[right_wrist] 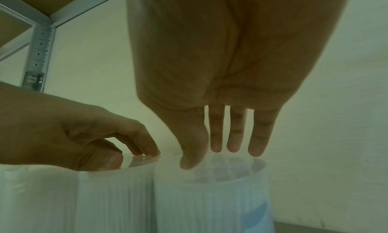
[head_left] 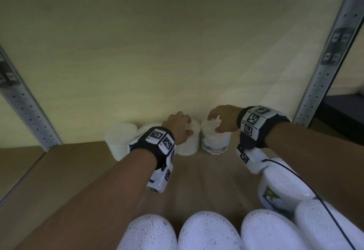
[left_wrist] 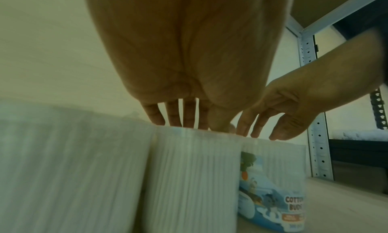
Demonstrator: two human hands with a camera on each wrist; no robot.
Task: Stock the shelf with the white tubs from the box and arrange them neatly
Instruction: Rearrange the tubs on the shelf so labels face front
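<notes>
A row of white tubs stands at the back of the shelf board [head_left: 69,171], against the wall. My left hand [head_left: 180,126] sits on the third one, a plain ribbed tub [head_left: 187,145], and grips its lid from above with bent fingers [right_wrist: 147,151] and thumb. Right beside it stands a tub with a blue "COTTON BUDS" label [head_left: 215,141]. My right hand [head_left: 216,123] arches over that tub, its nearly straight fingers [right_wrist: 216,147] at the lid and the thumb at the near rim. Two more tubs [head_left: 120,141] stand to the left, one half hidden by my wrist.
Several more white tubs [head_left: 208,230] fill the bottom and right of the head view, close to me. Grey perforated shelf posts [head_left: 325,62] rise at both sides. Bare shelf board lies between the back row and the near tubs. A dark cable [head_left: 307,186] hangs from my right wrist.
</notes>
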